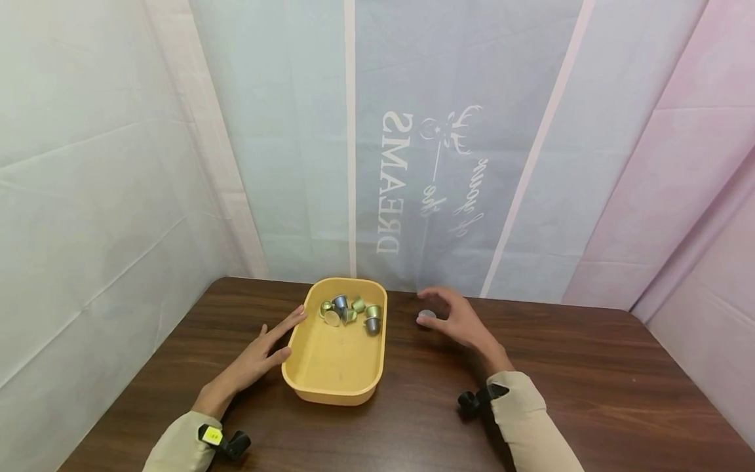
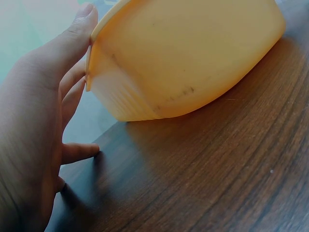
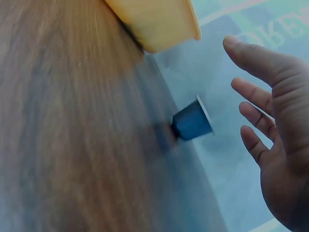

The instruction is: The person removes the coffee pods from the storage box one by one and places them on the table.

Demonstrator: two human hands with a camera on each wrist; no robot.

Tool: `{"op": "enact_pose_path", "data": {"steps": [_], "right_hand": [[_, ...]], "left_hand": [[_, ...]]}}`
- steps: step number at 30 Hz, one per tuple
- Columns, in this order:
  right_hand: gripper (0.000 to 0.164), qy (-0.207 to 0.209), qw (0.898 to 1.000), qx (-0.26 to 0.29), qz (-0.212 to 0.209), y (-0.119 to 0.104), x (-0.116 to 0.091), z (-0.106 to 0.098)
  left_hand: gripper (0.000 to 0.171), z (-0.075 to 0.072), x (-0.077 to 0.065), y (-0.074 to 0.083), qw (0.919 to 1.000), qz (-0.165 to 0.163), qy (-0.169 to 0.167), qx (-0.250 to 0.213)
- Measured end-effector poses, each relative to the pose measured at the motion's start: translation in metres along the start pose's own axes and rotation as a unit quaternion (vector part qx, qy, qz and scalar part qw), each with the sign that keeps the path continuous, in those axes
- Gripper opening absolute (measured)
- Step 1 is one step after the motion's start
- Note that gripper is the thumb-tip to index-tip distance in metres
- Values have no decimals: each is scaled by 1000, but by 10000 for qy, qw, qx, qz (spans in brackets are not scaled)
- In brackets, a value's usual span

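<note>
A yellow plastic tub (image 1: 333,367) stands on the table, with several coffee capsules (image 1: 373,311) in green, blue and dark tones gathered toward its far end. My left hand (image 1: 256,360) is at the tub's left side, fingers extended and fingertips at the rim; in the left wrist view the thumb (image 2: 72,41) lies against the rim. To the right of the tub, a single dark blue capsule (image 3: 192,121) stands on its narrow end, lid up. My right hand (image 1: 463,321) hovers beside this capsule, thumb and fingers spread apart, with a gap between them and it in the right wrist view.
The dark wooden table (image 1: 413,419) runs back to a hanging grey-blue cloth (image 1: 295,164) with mirrored white lettering. Pale cloth (image 1: 88,196) hangs on the left, pinkish cloth (image 1: 678,196) on the right. Black camera mounts (image 1: 472,403) sit on both wrists.
</note>
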State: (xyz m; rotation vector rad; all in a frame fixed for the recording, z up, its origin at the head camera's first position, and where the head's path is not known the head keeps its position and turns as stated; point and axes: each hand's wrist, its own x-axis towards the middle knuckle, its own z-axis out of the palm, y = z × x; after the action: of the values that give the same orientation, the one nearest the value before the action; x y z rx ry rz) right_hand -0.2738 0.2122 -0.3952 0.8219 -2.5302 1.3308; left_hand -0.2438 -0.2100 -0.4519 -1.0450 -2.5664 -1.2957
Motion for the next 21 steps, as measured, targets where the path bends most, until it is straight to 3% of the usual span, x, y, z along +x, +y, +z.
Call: {"op": "enact_pose_path", "data": {"steps": [6, 10, 21], "right_hand": [[46, -157, 9980, -429, -447, 19, 16, 6], [49, -311, 9918, -943, -801, 6, 29, 6], [46, -797, 9781, -1193, -1506, -16, 61, 22]], "left_hand": [[63, 0, 0, 2, 10000, -20, -12, 9], [62, -1, 0, 2, 10000, -41, -5, 27], [62, -1, 0, 2, 9999, -114, -4, 63]]}}
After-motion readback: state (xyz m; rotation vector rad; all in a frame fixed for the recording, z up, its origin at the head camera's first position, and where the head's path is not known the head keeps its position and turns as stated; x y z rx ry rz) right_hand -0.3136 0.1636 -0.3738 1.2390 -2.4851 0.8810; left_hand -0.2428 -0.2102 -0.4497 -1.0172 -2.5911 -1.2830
